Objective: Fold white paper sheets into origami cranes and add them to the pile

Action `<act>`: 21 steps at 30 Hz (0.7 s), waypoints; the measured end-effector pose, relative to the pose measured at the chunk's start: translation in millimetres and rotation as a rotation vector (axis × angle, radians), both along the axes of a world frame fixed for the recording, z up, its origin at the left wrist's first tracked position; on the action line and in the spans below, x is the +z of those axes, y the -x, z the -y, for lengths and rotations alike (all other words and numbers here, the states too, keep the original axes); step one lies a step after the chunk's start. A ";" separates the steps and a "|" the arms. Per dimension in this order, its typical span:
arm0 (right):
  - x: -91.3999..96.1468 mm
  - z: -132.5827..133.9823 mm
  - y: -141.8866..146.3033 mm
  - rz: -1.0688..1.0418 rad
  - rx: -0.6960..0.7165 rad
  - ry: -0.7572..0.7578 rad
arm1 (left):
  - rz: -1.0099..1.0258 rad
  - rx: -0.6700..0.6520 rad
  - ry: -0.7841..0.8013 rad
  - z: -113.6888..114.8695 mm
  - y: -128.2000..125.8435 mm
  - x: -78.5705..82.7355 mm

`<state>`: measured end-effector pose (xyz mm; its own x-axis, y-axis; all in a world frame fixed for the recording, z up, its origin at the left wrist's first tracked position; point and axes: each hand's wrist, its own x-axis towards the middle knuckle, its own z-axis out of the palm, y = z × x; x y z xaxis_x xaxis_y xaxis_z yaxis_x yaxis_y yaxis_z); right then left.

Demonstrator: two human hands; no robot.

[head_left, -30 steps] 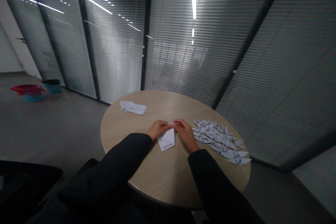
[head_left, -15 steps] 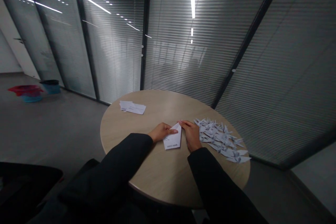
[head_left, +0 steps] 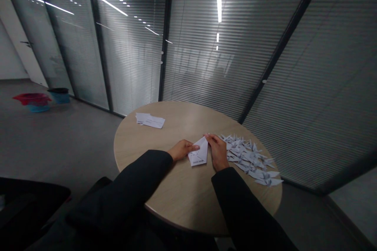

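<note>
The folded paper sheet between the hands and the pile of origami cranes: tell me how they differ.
The folded paper sheet is one flat, kite-like piece, while the origami cranes are many pieces with pointed, raised wings. The sheet sits under the fingers of the left hand and the right hand, while the cranes lie in a loose heap beyond the right hand. Both are pale paper on the round wooden table.

On my round wooden table (head_left: 134,143), loose printed paper sheets (head_left: 149,120) lie near the far edge, and a heap of folded paper cranes (head_left: 246,157) spreads across the right side. Glass partitions with slatted blinds (head_left: 203,47) curve behind. Across the grey floor (head_left: 73,145), a red basin (head_left: 32,97) sits atop a blue one (head_left: 38,108), beside a black-rimmed blue bin (head_left: 59,96).
</note>
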<state>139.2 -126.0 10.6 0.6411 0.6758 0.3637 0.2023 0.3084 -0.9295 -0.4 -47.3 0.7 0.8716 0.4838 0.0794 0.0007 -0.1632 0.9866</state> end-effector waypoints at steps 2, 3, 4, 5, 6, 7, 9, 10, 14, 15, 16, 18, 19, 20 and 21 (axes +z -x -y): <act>2.9 2.0 3.2 -0.066 0.086 0.011 | 0.014 0.004 0.006 -0.1 0.5 -0.7; 4.1 3.1 4.9 -0.101 0.127 0.025 | 0.022 0.003 0.008 -0.2 0.6 -0.9; 5.0 4.1 6.7 -0.127 0.166 0.050 | 0.028 0.004 0.009 -0.3 0.5 -1.0; 5.6 4.9 8.4 -0.140 0.204 0.089 | 0.034 0.009 0.008 -0.4 0.3 -1.0; 5.8 5.6 10.0 -0.144 0.230 0.127 | 0.042 0.019 0.010 -0.5 0.1 -0.9; 5.7 6.0 11.3 -0.141 0.248 0.161 | 0.049 0.032 0.014 -0.6 -0.1 -0.7; 4.5 6.4 12.9 -0.122 0.265 0.218 | 0.061 0.058 0.024 -0.7 -0.3 -0.4; 3.7 6.4 13.4 -0.112 0.265 0.237 | 0.067 0.066 0.029 -0.8 -0.4 -0.2; 1.2 5.8 13.7 -0.089 0.243 0.257 | 0.081 0.064 0.038 -0.8 -0.3 -0.3; 1.0 5.6 13.7 -0.091 0.239 0.255 | 0.082 0.062 0.041 -0.9 -0.3 -0.3; 1.0 5.4 13.8 -0.094 0.238 0.252 | 0.084 0.061 0.046 -0.9 -0.5 -0.3; 1.4 5.1 14.3 -0.103 0.232 0.245 | 0.095 0.062 0.059 -1.3 -1.0 0.1; 1.7 5.0 14.6 -0.107 0.226 0.240 | 0.105 0.069 0.061 -1.6 -1.3 0.4; 2.1 5.0 14.9 -0.111 0.219 0.235 | 0.119 0.083 0.057 -2.0 -1.5 0.9; 2.6 5.1 15.3 -0.114 0.215 0.230 | 0.134 0.104 0.048 -2.4 -1.7 1.3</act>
<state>123.9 -131.1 13.2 0.5024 0.8563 0.1200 0.0463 0.1120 -0.9926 1.3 -44.9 2.0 0.7999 0.5767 0.1663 -0.1173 -0.1216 0.9856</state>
